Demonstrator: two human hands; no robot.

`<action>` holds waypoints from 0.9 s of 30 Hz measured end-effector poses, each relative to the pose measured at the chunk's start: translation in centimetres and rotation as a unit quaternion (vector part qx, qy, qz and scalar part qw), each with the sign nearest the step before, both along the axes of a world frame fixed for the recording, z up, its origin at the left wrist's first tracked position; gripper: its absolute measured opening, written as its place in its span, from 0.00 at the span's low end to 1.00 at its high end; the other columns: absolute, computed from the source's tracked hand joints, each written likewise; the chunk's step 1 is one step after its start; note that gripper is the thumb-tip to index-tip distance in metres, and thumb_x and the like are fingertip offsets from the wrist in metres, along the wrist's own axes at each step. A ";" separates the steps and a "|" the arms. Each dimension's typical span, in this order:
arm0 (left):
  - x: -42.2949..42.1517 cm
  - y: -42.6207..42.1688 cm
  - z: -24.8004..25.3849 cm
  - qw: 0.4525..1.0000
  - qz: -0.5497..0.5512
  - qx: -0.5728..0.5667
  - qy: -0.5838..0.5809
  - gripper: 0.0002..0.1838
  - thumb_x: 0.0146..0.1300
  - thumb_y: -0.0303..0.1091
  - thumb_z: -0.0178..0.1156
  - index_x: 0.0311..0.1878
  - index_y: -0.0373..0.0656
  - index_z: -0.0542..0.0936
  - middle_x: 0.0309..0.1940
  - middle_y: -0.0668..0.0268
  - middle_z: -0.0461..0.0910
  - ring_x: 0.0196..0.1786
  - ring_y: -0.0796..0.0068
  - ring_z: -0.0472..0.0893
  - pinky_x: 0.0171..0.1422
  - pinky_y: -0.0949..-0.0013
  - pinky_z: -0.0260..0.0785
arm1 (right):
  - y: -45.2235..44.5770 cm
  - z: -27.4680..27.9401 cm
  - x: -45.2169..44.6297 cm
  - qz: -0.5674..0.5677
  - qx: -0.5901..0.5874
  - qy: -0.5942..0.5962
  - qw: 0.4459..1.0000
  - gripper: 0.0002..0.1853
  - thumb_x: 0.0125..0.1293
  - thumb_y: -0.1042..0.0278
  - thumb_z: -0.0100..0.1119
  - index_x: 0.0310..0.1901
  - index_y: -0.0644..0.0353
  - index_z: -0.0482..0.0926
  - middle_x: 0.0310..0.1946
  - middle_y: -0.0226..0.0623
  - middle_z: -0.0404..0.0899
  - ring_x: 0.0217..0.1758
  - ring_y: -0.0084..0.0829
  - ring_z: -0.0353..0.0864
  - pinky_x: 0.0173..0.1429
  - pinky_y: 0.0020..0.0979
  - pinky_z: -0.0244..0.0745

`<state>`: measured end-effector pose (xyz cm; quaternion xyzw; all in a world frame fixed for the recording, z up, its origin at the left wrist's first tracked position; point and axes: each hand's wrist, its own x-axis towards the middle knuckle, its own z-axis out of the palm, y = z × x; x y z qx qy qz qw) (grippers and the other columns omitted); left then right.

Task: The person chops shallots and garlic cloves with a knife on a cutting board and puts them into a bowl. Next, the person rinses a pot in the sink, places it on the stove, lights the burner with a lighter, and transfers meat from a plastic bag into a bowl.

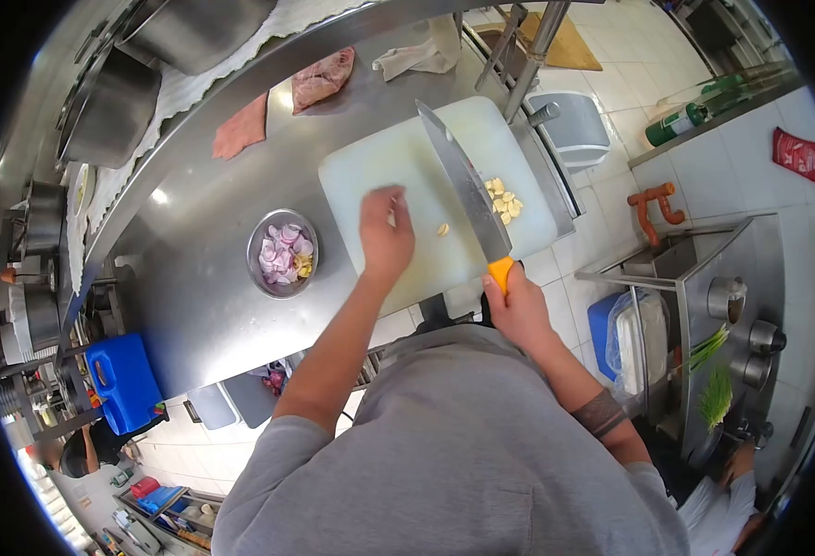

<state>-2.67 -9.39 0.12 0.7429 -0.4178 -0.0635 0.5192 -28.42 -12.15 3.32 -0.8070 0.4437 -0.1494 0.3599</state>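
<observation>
My right hand [521, 310] is wrapped round the orange-yellow handle of a large kitchen knife [467, 176]. Its long blade points away from me across the white cutting board [361, 167]. Several peeled garlic cloves [503, 201] lie in a pile just right of the blade. One lone garlic piece [442, 229] rests on the board between the blade and my left hand. My left hand [387, 232] is over the board's left part with fingers curled toward the thumb; what they pinch, if anything, I cannot make out.
A metal bowl [257, 278] of cut purple onion with some yellowish pieces stands left of the board. Two pieces of raw meat [322, 81] and a cloth [418, 57] lie at the steel table's far side. Other people are at the lower left and lower right edges.
</observation>
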 end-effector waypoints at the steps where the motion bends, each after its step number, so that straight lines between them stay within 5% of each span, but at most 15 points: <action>1: 0.8 -0.5 1.4 1.000 0.000 0.001 0.000 0.09 0.69 0.22 0.62 0.51 0.38 0.82 0.48 0.54 0.83 0.45 0.55 0.81 0.54 0.58 0.76 | 0.4 -0.5 0.1 0.000 0.001 0.000 1.000 0.17 0.78 0.56 0.60 0.48 0.64 0.73 0.27 0.59 0.82 0.28 0.64 0.83 0.33 0.56 0.80; 4: 2.5 -1.7 3.9 0.997 0.031 -0.064 -0.010 0.10 0.69 0.22 0.62 0.52 0.38 0.81 0.48 0.56 0.83 0.45 0.59 0.80 0.52 0.62 0.75 | 1.1 -3.6 -0.2 0.063 0.020 0.212 0.975 0.22 0.78 0.50 0.58 0.48 0.66 0.73 0.27 0.55 0.84 0.30 0.63 0.86 0.38 0.57 0.83; 11: 4.5 -0.6 0.6 0.988 0.058 0.036 -0.136 0.14 0.67 0.20 0.61 0.55 0.37 0.80 0.50 0.57 0.82 0.52 0.56 0.80 0.60 0.57 0.74 | 0.9 -3.1 -0.2 0.014 0.062 0.208 0.976 0.21 0.79 0.50 0.57 0.44 0.64 0.74 0.31 0.59 0.85 0.31 0.64 0.86 0.40 0.59 0.83; 13: 4.3 0.1 -1.4 0.974 0.072 0.078 -0.201 0.14 0.67 0.20 0.61 0.55 0.38 0.80 0.50 0.56 0.81 0.53 0.55 0.80 0.61 0.56 0.74 | 0.7 -4.3 -0.9 -0.006 0.062 0.067 0.996 0.21 0.80 0.48 0.56 0.40 0.61 0.73 0.27 0.52 0.84 0.23 0.54 0.85 0.31 0.50 0.81; 14: 3.8 0.4 -2.5 0.988 0.019 0.075 -0.133 0.14 0.67 0.20 0.61 0.56 0.38 0.80 0.51 0.55 0.81 0.54 0.54 0.80 0.62 0.56 0.74 | 0.1 -4.2 -1.4 -0.004 0.061 0.068 0.996 0.21 0.80 0.48 0.56 0.40 0.61 0.73 0.27 0.52 0.84 0.23 0.54 0.85 0.31 0.50 0.81; 15: 3.1 0.7 -3.1 0.995 -0.034 0.071 -0.065 0.15 0.67 0.20 0.62 0.56 0.38 0.80 0.51 0.54 0.81 0.55 0.53 0.81 0.63 0.55 0.74 | -0.8 -3.2 -1.6 -0.025 0.295 -0.026 0.955 0.22 0.81 0.47 0.55 0.39 0.60 0.72 0.24 0.46 0.80 0.18 0.45 0.80 0.25 0.43 0.77; 16: 1.4 0.6 -2.3 0.993 -0.067 0.085 0.038 0.14 0.67 0.20 0.62 0.56 0.38 0.80 0.52 0.54 0.81 0.56 0.51 0.81 0.63 0.54 0.74 | -1.3 -2.3 -1.8 -0.045 0.510 -0.119 0.851 0.22 0.82 0.46 0.53 0.38 0.58 0.72 0.21 0.39 0.76 0.13 0.37 0.75 0.20 0.37 0.72; 17: -0.7 -0.1 -1.1 0.980 -0.099 0.097 0.140 0.14 0.66 0.20 0.62 0.55 0.39 0.80 0.52 0.53 0.81 0.56 0.50 0.80 0.64 0.53 0.74 | -1.5 -1.7 -2.0 -0.044 0.510 -0.119 0.851 0.22 0.82 0.46 0.53 0.38 0.58 0.72 0.21 0.39 0.76 0.13 0.37 0.75 0.20 0.37 0.72; 19: -3.7 -1.9 -0.1 0.979 -0.121 0.050 0.154 0.14 0.66 0.20 0.62 0.55 0.39 0.80 0.53 0.53 0.80 0.57 0.50 0.80 0.64 0.52 0.74 | -1.8 -0.9 -2.2 -0.043 0.658 -0.250 0.709 0.21 0.84 0.47 0.50 0.37 0.56 0.70 0.19 0.30 0.68 0.10 0.23 0.64 0.15 0.28 0.62; 21: -4.8 -2.8 -0.6 0.974 -0.146 0.003 0.172 0.14 0.66 0.20 0.63 0.54 0.39 0.80 0.54 0.53 0.80 0.57 0.49 0.80 0.65 0.52 0.74 | -1.7 -0.6 -2.1 -0.041 0.662 -0.268 0.699 0.21 0.84 0.47 0.50 0.37 0.56 0.70 0.19 0.31 0.68 0.10 0.24 0.64 0.14 0.28 0.62; 23: -4.6 -3.9 -3.2 0.993 -0.094 -0.016 -0.062 0.14 0.65 0.20 0.63 0.54 0.39 0.79 0.55 0.54 0.80 0.57 0.50 0.79 0.65 0.52 0.73 | -1.6 -0.5 -2.4 -0.040 0.666 -0.285 0.688 0.21 0.84 0.47 0.50 0.37 0.55 0.70 0.19 0.32 0.68 0.10 0.25 0.64 0.14 0.29 0.62; 27: 1.3 -1.8 -4.4 0.982 0.033 0.045 -0.178 0.14 0.63 0.20 0.63 0.52 0.39 0.80 0.56 0.54 0.80 0.58 0.49 0.77 0.65 0.52 0.72 | -1.8 -1.2 -3.3 -0.045 0.665 -0.231 0.708 0.20 0.83 0.48 0.52 0.37 0.56 0.71 0.18 0.32 0.69 0.09 0.25 0.65 0.14 0.29 0.63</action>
